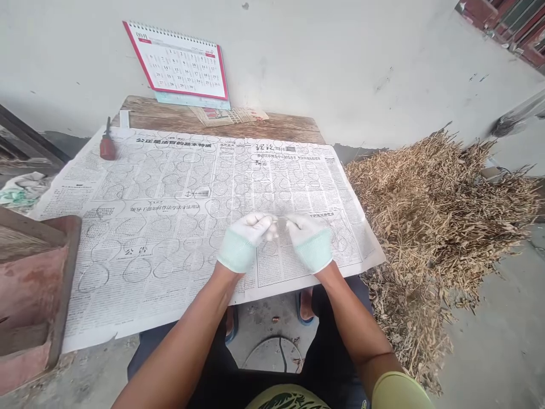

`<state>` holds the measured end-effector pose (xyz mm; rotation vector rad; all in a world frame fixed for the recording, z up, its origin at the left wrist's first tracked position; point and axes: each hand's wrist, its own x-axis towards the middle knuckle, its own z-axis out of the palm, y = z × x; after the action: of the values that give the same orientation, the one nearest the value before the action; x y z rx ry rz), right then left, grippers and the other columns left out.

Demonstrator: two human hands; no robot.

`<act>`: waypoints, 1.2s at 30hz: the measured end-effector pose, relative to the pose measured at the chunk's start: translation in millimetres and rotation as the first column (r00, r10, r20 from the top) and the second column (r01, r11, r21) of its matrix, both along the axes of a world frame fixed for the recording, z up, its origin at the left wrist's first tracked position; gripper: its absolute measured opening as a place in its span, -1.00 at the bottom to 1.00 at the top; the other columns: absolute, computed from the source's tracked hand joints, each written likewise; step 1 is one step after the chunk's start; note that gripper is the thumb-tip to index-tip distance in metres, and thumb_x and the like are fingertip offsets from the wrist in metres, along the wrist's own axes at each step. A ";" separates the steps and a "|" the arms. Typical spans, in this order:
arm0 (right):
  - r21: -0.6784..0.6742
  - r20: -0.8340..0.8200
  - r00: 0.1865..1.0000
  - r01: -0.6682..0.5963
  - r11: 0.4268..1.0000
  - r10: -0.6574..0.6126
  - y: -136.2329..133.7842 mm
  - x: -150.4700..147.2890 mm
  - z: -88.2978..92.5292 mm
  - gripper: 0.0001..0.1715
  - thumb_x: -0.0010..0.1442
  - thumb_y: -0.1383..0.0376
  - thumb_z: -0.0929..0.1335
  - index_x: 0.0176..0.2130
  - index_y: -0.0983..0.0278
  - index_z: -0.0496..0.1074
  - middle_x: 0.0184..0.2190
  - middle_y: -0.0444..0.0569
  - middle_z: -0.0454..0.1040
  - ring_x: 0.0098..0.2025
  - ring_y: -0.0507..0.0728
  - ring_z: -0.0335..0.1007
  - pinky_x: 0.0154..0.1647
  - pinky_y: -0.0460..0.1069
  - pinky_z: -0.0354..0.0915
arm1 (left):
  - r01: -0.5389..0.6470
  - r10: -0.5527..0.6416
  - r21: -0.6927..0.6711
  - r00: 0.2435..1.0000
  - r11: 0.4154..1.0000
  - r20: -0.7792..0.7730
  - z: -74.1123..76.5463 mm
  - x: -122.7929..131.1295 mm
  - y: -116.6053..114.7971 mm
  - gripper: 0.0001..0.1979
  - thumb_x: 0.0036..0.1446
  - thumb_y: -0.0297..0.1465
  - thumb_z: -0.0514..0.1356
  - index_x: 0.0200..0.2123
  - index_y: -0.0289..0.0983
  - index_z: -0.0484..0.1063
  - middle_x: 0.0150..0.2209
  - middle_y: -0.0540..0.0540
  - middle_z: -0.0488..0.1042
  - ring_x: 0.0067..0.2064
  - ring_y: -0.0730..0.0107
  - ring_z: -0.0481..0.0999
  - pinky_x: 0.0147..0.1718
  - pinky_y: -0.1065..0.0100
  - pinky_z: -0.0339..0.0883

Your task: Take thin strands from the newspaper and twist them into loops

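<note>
Both my hands wear white gloves with pale green cuffs. My left hand (pixel 249 237) and my right hand (pixel 307 236) meet fingertip to fingertip over a large newspaper (pixel 170 216) spread on a wooden table (pixel 221 120). Each hand's fingers are pinched together around something small and thin (pixel 279 221) between them; it is too small to name. The newspaper is covered with rows of drawn or laid wire-like loops.
A red-handled tool (pixel 107 145) lies at the newspaper's far left corner. A calendar (pixel 181 65) leans on the wall behind the table, with a booklet (pixel 227 115) below it. A big heap of dry straw (pixel 434 210) lies on the right, a reddish wooden bench (pixel 34 284) on the left.
</note>
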<state>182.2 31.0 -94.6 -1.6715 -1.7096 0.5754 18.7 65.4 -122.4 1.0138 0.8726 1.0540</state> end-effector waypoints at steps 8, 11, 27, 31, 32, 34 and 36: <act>0.002 0.067 0.996 -0.067 0.998 0.067 -0.9 -6.3 -4.1 -0.57 0.46 0.39 0.23 -0.27 0.20 0.64 -0.33 -0.09 0.60 -0.27 0.10 0.47 -0.20 0.01 0.35 | -0.054 0.097 -0.178 0.965 0.982 0.242 -3.3 -1.2 2.5 -0.69 0.04 -0.23 0.53 -0.23 -0.34 0.69 -0.43 -0.09 0.56 -0.39 0.39 0.48 -0.20 0.22 0.45; 0.004 0.052 0.996 -0.075 0.997 0.075 -0.4 -6.2 -4.2 -0.59 0.48 0.37 0.24 -0.22 0.20 0.65 -0.24 -0.07 0.64 -0.16 0.11 0.52 -0.08 0.02 0.38 | -0.037 0.093 -0.209 0.960 0.977 0.262 -7.7 -2.4 3.9 -0.69 0.07 -0.23 0.51 -0.21 -0.33 0.68 -0.36 -0.10 0.56 -0.41 0.46 0.39 -0.30 0.29 0.38; -0.062 0.057 0.994 -0.091 0.994 0.094 -0.2 -8.7 -2.4 -0.54 0.44 0.38 0.24 -0.52 0.24 0.34 -0.51 -0.17 0.34 -0.43 0.03 0.22 -0.34 -0.04 0.17 | -0.208 0.219 -0.120 0.973 0.971 0.080 -4.0 23.8 -10.9 -0.73 0.11 -0.16 0.41 -0.50 -0.19 0.55 -0.46 -0.02 0.44 -0.13 0.22 0.56 0.16 0.10 0.35; -0.075 0.053 0.995 -0.076 0.994 0.080 1.2 -5.2 -5.8 -0.56 0.44 0.35 0.24 -0.50 0.24 0.34 -0.51 -0.17 0.34 -0.44 0.04 0.23 -0.37 -0.03 0.14 | -0.184 0.201 -0.130 0.970 0.974 0.137 -4.8 24.6 -11.9 -0.68 0.11 -0.18 0.43 -0.56 -0.19 0.50 -0.40 -0.05 0.48 -0.11 0.23 0.55 0.17 0.13 0.36; -0.082 0.047 0.996 -0.066 0.994 0.070 1.7 -4.2 -6.5 -0.57 0.43 0.35 0.24 -0.49 0.23 0.34 -0.52 -0.18 0.33 -0.44 0.04 0.23 -0.38 -0.03 0.14 | -0.174 0.193 -0.134 0.970 0.976 0.149 -4.5 24.2 -12.3 -0.69 0.11 -0.18 0.43 -0.56 -0.19 0.50 -0.41 -0.05 0.46 -0.14 0.25 0.54 0.15 0.12 0.38; -0.086 0.031 0.998 -0.046 0.995 0.049 2.6 -2.6 -7.2 -0.58 0.43 0.34 0.23 -0.48 0.22 0.34 -0.52 -0.17 0.34 -0.43 0.05 0.25 -0.39 -0.03 0.14 | -0.155 0.178 -0.154 0.972 0.976 0.155 -3.3 23.1 -13.0 -0.73 0.11 -0.17 0.43 -0.49 -0.20 0.56 -0.46 0.00 0.40 -0.24 0.29 0.49 0.13 0.12 0.39; -0.077 0.012 1.000 -0.028 0.997 0.029 3.1 -1.8 -7.0 -0.58 0.44 0.32 0.22 -0.48 0.21 0.33 -0.51 -0.16 0.35 -0.41 0.06 0.28 -0.38 -0.03 0.16 | -0.127 0.155 -0.181 0.977 0.975 0.149 -2.0 21.9 -13.1 -0.77 0.12 -0.16 0.43 -0.34 -0.20 0.64 -0.50 0.06 0.31 -0.31 0.35 0.43 0.14 0.13 0.38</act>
<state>180.4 34.1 -101.7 -1.7101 -1.7433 0.6521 40.6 52.2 -124.4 0.7203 0.8947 1.1447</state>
